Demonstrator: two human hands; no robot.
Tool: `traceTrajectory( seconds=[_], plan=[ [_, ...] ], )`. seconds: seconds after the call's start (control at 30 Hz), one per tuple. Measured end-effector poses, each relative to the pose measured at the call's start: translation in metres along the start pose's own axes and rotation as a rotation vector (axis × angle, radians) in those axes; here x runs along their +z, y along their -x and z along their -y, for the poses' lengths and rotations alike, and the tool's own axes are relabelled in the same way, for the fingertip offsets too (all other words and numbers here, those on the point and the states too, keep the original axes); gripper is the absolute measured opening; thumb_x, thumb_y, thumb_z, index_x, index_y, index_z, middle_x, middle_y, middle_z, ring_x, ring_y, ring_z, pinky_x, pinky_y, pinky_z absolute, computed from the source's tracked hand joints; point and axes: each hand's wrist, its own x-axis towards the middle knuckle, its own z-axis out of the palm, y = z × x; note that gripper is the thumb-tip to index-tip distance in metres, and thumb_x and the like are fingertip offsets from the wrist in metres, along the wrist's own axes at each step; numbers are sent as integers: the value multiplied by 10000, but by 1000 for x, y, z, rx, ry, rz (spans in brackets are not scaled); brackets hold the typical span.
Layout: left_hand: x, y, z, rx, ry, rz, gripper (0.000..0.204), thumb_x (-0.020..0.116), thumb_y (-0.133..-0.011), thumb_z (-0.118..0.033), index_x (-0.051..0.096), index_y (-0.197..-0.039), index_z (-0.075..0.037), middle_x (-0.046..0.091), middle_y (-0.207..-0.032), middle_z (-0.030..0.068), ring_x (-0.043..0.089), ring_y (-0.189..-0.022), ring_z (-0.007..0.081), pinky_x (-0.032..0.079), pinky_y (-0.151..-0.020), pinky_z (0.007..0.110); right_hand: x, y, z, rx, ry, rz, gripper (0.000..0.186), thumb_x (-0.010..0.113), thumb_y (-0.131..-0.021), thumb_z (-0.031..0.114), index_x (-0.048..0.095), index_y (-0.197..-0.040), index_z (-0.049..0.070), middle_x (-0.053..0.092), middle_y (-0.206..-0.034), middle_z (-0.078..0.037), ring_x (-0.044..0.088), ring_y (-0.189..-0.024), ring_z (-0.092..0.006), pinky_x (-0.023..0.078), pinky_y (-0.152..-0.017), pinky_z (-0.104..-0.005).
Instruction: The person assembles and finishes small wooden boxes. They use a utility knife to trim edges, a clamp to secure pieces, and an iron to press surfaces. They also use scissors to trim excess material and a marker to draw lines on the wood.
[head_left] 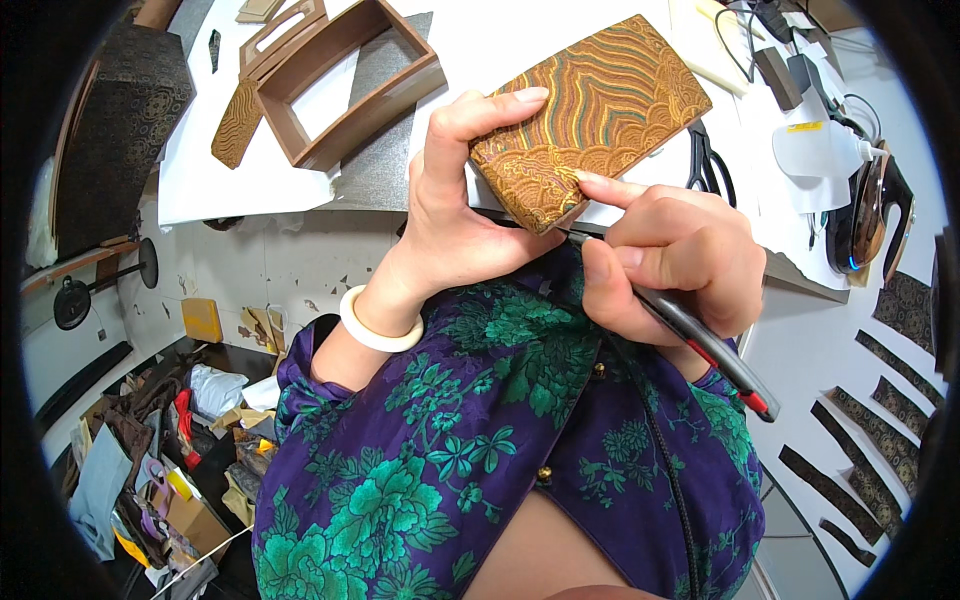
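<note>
A box [595,110] covered in gold-brown wave-patterned brocade is tilted up before me, over the table's near edge. My left hand [450,195] grips its left end, thumb and fingers on opposite sides. In my right hand [685,255] is a slim black craft knife [705,345] with red trim, its narrow tip close to the box's lower corner. My right index finger rests on the brocade near that same corner. Whether the tip touches the box I cannot tell. The box's underside is hidden.
On the white-covered table [230,180] lie an open brown wooden frame [375,120], a brocade piece [237,122] and black scissors [708,165]. To the right are a white bottle [815,150] and an iron [872,220]. Dark fabric strips [840,490] lie lower right; scraps [215,385] fill the lower left.
</note>
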Motion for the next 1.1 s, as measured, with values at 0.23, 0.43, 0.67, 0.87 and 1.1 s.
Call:
traceTrajectory(
  seconds=[0.23, 0.43, 0.67, 0.87, 1.1],
  plan=[
    [1, 0, 2, 8, 17, -2, 848, 914, -560, -58, 529, -1315, -81, 629, -1112, 115, 649, -978, 262, 510, -858, 354, 0, 2, -3, -22, -19, -6, 301, 778, -704, -108, 520, -714, 45, 588, -610, -69, 614, -526, -175, 653, -737, -407],
    [1, 0, 3, 21, -13, -2, 845, 911, -561, -55, 529, -1314, -82, 627, -1101, 115, 648, -962, 261, 510, -850, 352, -1, 2, -4, -24, 7, 7, 300, 776, -707, -109, 520, -709, 47, 586, -608, -68, 615, -523, -178, 654, -733, -409],
    [1, 0, 5, 22, 5, 3, 849, 906, -558, -50, 526, -1317, -84, 625, -1094, 119, 645, -963, 262, 509, -850, 351, -1, 2, -4, -12, 12, -3, 305, 779, -707, -108, 517, -700, 48, 583, -611, -66, 615, -529, -179, 654, -737, -409],
    [2, 0, 6, 17, 36, 11, 857, 905, -555, -46, 519, -1318, -83, 623, -1080, 121, 641, -947, 261, 506, -836, 351, -1, 3, -3, 2, -2, -4, 311, 781, -700, -112, 514, -702, 48, 581, -612, -68, 612, -530, -179, 654, -737, -409],
    [1, -2, 2, 34, 0, 11, 854, 907, -556, -45, 516, -1315, -82, 623, -1081, 119, 638, -934, 258, 505, -829, 352, -1, 3, -5, -11, 14, -8, 313, 779, -704, -113, 510, -710, 47, 579, -609, -69, 611, -527, -188, 652, -738, -407]
  ],
)
